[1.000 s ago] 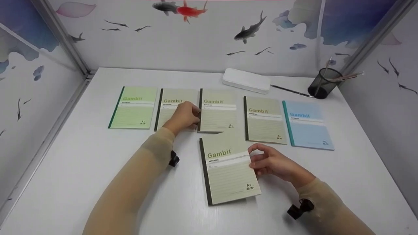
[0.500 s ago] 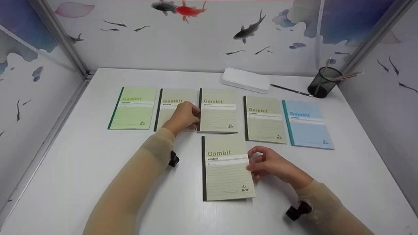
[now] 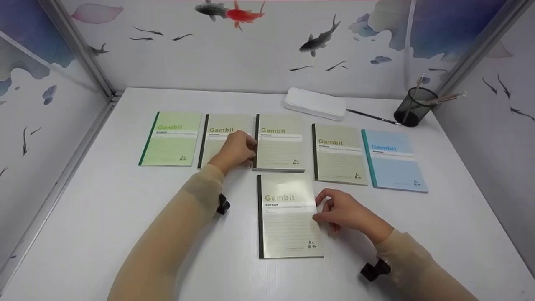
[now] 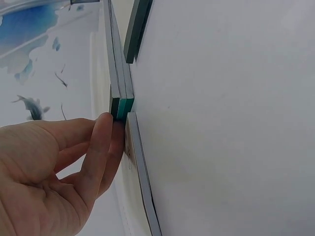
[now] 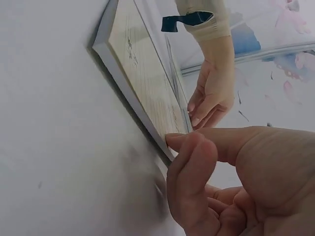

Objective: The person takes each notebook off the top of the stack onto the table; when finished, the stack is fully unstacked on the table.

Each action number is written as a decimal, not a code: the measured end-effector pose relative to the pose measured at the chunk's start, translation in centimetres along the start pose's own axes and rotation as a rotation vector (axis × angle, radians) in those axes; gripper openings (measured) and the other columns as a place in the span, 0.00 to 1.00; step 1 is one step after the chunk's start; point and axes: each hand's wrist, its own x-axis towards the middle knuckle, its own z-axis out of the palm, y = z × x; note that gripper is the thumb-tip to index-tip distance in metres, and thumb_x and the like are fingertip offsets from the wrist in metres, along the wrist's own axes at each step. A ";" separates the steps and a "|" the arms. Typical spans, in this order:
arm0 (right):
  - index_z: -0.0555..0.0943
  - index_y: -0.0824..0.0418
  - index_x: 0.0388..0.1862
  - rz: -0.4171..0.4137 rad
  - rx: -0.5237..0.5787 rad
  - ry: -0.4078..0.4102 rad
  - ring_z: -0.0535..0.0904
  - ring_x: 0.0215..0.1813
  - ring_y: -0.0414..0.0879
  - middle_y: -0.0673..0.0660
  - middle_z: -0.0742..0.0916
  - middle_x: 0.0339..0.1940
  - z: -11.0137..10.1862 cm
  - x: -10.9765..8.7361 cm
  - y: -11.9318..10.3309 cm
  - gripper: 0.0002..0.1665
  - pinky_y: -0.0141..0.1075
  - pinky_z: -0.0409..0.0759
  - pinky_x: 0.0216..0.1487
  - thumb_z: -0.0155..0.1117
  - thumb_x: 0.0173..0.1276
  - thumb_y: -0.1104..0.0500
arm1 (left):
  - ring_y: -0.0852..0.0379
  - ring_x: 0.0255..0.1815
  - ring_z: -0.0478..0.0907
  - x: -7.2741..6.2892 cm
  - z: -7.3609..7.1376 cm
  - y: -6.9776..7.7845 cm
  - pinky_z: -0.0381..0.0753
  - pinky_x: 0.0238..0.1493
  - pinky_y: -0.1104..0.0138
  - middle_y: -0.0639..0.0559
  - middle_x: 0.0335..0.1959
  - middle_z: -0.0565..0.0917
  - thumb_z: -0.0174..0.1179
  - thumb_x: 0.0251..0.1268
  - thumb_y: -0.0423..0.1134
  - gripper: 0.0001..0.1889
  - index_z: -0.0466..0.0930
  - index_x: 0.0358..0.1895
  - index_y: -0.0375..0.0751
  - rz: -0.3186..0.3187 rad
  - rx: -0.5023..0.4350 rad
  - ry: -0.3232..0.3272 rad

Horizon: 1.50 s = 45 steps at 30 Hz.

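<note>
A beige Gambit notebook [image 3: 288, 230] with a black spine lies at the front centre, flat or nearly so. At its right edge my right hand [image 3: 349, 211] pinches it, the thumb on the cover; the fingertips beyond the edge are partly hidden. Behind it lies another beige notebook [image 3: 279, 144]; the left wrist view shows a teal spine [image 4: 126, 105] under its dark one. My left hand [image 3: 235, 149] touches this stack's spine with its fingertips, from the left. That hand covers part of a beige notebook [image 3: 211, 146] to its left.
A green notebook [image 3: 173, 144] ends the row at left. Another beige notebook [image 3: 339, 159] and a blue notebook [image 3: 395, 167] lie at right. Behind them are a white case [image 3: 315, 104], a dark pencil [image 3: 372, 116] and a mesh pen cup [image 3: 413, 110]. Walls enclose the table's back and sides.
The front notebook has come down from a tilt and turned straighter, in line below the middle one. The right hand has shifted slightly left and down. The left hand has stayed still.
</note>
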 end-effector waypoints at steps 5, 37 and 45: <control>0.78 0.57 0.44 0.006 -0.064 0.022 0.73 0.16 0.43 0.52 0.80 0.20 0.0 0.1 -0.4 0.18 0.32 0.71 0.18 0.79 0.61 0.58 | 0.53 0.40 0.82 0.1 0.0 0.1 0.89 0.40 0.64 0.39 0.51 0.84 0.63 0.64 0.24 0.22 0.80 0.63 0.29 0.001 -0.008 0.005; 0.73 0.61 0.66 -0.134 0.241 0.298 0.80 0.44 0.51 0.59 0.81 0.53 -4.7 9.6 -2.8 0.22 0.33 0.82 0.36 0.61 0.78 0.56 | 0.53 0.42 0.83 0.5 -0.7 -0.7 0.87 0.39 0.67 0.41 0.52 0.84 0.64 0.67 0.26 0.22 0.79 0.65 0.31 -0.007 0.010 -0.030; 0.70 0.58 0.69 -0.069 0.223 0.345 0.83 0.51 0.51 0.59 0.80 0.60 -5.3 12.5 -3.2 0.24 0.37 0.86 0.48 0.60 0.78 0.56 | 0.55 0.39 0.82 0.5 -0.2 -0.6 0.86 0.36 0.70 0.42 0.54 0.83 0.63 0.67 0.26 0.23 0.79 0.66 0.33 -0.023 -0.033 -0.046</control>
